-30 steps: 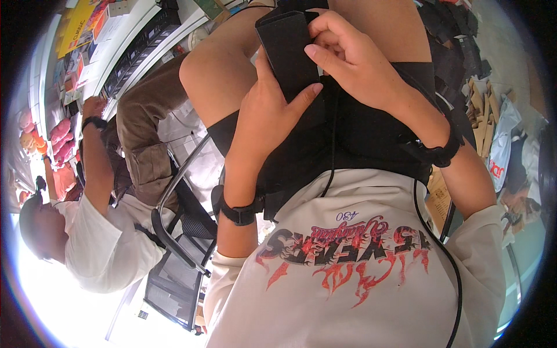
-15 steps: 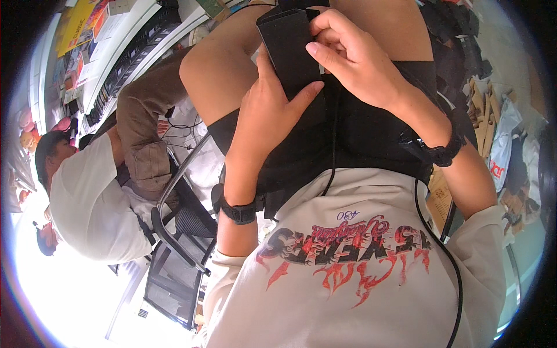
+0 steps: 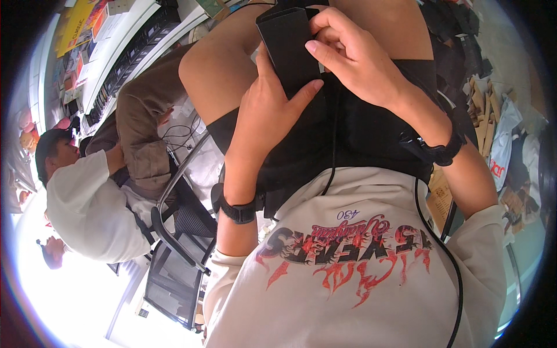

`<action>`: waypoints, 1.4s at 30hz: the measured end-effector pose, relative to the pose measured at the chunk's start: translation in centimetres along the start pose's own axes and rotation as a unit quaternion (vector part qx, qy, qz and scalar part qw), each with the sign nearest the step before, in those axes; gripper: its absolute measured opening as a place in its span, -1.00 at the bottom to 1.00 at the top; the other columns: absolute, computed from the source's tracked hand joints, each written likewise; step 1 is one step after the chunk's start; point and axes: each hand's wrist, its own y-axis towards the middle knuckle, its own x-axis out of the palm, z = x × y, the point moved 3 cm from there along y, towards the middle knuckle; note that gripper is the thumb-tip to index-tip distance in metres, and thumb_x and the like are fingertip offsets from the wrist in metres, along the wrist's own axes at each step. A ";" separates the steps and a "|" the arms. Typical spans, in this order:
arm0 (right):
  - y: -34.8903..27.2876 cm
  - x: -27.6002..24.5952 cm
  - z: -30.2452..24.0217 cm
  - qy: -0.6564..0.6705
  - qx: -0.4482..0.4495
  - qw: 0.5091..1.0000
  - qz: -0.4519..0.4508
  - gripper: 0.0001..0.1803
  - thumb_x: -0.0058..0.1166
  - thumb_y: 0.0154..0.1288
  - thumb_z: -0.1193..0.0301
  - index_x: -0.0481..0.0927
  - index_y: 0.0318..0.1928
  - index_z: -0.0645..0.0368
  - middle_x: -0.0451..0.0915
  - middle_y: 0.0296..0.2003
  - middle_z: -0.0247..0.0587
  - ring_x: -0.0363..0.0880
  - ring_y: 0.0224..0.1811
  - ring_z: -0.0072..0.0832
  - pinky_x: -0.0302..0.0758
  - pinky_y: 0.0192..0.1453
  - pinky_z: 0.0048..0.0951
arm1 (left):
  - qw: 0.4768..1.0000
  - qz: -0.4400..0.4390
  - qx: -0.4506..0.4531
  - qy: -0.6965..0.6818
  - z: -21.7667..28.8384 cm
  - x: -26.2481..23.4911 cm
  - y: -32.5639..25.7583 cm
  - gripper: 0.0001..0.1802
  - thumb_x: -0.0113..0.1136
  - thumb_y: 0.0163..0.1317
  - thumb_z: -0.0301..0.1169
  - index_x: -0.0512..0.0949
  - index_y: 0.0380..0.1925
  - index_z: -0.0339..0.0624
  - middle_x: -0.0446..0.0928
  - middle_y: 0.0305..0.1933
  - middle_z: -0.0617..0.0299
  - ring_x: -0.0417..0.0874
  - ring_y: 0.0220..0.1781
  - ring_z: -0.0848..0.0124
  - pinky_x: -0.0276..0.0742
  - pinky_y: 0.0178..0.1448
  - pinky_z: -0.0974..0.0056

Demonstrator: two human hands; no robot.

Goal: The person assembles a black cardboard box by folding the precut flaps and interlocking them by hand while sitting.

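We see a yellow flat package [image 3: 75, 26] on the white shelf [image 3: 125, 49] at upper left. Both hands clamp the black flat rectangular device [image 3: 288, 49]: left hand [image 3: 264, 119] under it, right hand [image 3: 357, 61] on its edge. Its long axis points up, slightly tilted.

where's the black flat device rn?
In the head view, the black flat device is top centre, held between both hands: left hand wraps it from below, right hand grips its right edge, above the black shorts.
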 end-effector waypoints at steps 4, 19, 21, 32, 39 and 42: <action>0.2 0.0 -0.3 0.003 -0.039 0.999 0.011 -0.81 0.05 0.50 0.43 0.34 -0.08 0.25 0.46 -0.45 -0.12 0.48 -0.45 -0.42 0.40 -0.35 -0.40 | 1.000 -0.003 -0.001 0.004 0.0 -0.2 0.0 0.05 0.43 0.21 -0.18 -0.03 0.41 -0.53 0.64 -0.04 -0.28 0.72 0.01 -0.12 0.65 0.02 0.06; 0.2 0.6 1.2 0.023 0.008 1.000 -0.006 -0.79 0.06 0.52 0.39 0.43 0.02 0.23 0.57 -0.26 -0.29 0.53 -0.26 -0.62 0.49 -0.15 -0.54 | 1.000 0.000 0.000 -0.008 -0.3 -0.1 0.1 -0.02 0.40 0.23 -0.22 0.00 0.41 -0.45 0.62 -0.01 -0.34 0.69 0.04 -0.18 0.64 0.05 0.03; 0.2 0.9 1.3 0.005 0.002 1.000 -0.006 -0.77 0.06 0.52 0.37 0.43 0.04 0.24 0.59 -0.23 -0.28 0.54 -0.24 -0.60 0.50 -0.12 -0.53 | 1.000 0.002 0.002 -0.015 -0.2 -0.1 0.1 -0.05 0.40 0.24 -0.24 0.01 0.41 -0.42 0.62 0.00 -0.34 0.68 0.06 -0.18 0.63 0.07 0.02; 0.2 0.6 0.3 0.045 -0.051 0.998 -0.004 -0.53 0.06 0.52 0.15 0.43 0.17 0.28 0.66 -0.14 -0.05 0.66 -0.14 -0.36 0.57 -0.03 -0.31 | 0.987 -0.007 -0.010 -0.159 0.5 -0.9 0.2 -0.11 0.41 0.25 -0.32 0.06 0.41 -0.34 0.58 0.13 -0.17 0.65 0.20 0.00 0.56 0.20 0.12; 0.2 1.4 0.3 0.131 -0.095 0.987 -0.017 -0.57 0.09 0.52 0.23 0.40 0.18 0.26 0.66 -0.12 -0.05 0.68 -0.08 -0.40 0.59 0.01 -0.39 | 0.991 0.010 0.064 -0.115 -0.2 -0.5 0.1 0.14 0.50 0.16 -0.32 -0.17 0.48 -0.36 0.50 0.21 -0.25 0.63 0.21 -0.03 0.56 0.23 0.10; 0.1 1.1 0.5 0.176 -0.075 0.981 -0.024 -0.58 0.15 0.49 0.28 0.40 0.18 0.25 0.64 -0.12 -0.10 0.67 -0.03 -0.45 0.60 0.02 -0.43 | 0.991 0.024 0.061 -0.120 0.1 -0.3 0.1 0.29 0.54 0.09 -0.34 -0.32 0.50 -0.37 0.44 0.27 -0.30 0.58 0.26 -0.07 0.52 0.29 0.08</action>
